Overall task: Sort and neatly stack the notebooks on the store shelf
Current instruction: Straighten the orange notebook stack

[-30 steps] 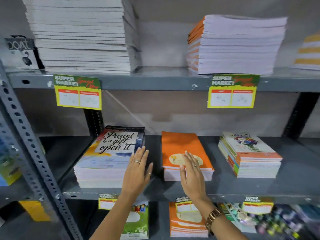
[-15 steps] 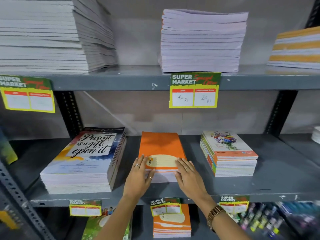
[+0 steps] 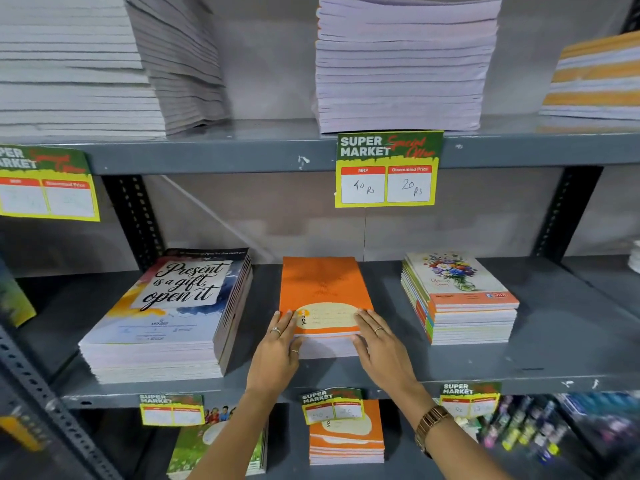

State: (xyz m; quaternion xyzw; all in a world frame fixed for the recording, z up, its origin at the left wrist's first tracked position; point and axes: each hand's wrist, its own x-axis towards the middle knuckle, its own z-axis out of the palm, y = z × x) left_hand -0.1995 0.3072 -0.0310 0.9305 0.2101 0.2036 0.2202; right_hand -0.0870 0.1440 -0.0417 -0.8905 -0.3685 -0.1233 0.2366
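Orange notebook stack (image 3: 323, 299), centre of middle shelf (image 3: 554, 327), being squared up. Left hand (image 3: 277, 355) flat against stack's front-left corner at 7 o'clock, fingers extended, tips lapping onto top cover beside cream label patch. Right hand (image 3: 381, 351) mirrored at 5 o'clock, palm down, fingers straight, pressing front-right corner. Neither hand clenched or gripping; both open, bracketing and touching the stack.

Step in hand, by judgement: aligning the orange pile's front and side edges. Top cover looks slightly offset from lower page edges at the front, so not flush yet.

Neighbours: "Present is a gift, open it" stack (image 3: 166, 313) at 9 o'clock of the orange pile, thick, side edges fanned out to the right, needs truing. Floral-cover stack (image 3: 457, 299) at 3 o'clock, spines mixed colours, rotated a little off shelf line. Both well apart from the orange stack.

Upper shelf: lavender-edged stack (image 3: 401, 64) at 12 o'clock above the price tag (image 3: 387, 169), fairly tidy; white stack (image 3: 104, 64) at 10 o'clock leaning.

Next move calls for: even inward squeeze from both palms, then a push or tap on the front edge to seat covers flush. Light pressure only; glossy covers likely to slide.
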